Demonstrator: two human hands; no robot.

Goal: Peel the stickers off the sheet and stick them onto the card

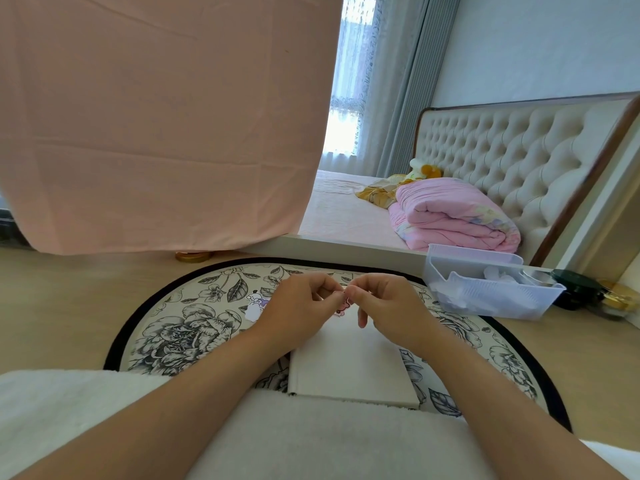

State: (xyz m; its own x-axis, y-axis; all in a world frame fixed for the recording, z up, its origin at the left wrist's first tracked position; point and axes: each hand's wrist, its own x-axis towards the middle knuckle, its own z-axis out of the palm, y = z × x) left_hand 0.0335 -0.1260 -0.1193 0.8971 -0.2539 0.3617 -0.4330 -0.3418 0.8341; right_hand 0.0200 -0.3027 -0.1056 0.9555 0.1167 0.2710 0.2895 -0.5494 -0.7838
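Left hand [301,303] and right hand [384,303] both pinch a pink sticker [343,304] just above the card [349,368] far edge. Likely risk: the sticker tears, or curls onto itself and sticks to the fingertips.

Left hand [298,308] and right hand [385,304] tip to tip, both pinched.

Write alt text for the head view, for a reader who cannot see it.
The left hand and right hand pinch a pink sticker between their fingertips, over the far end of a white card on a floral mat. A second sticker lies on the mat left of the hands; a clear plastic bin stands to the right.
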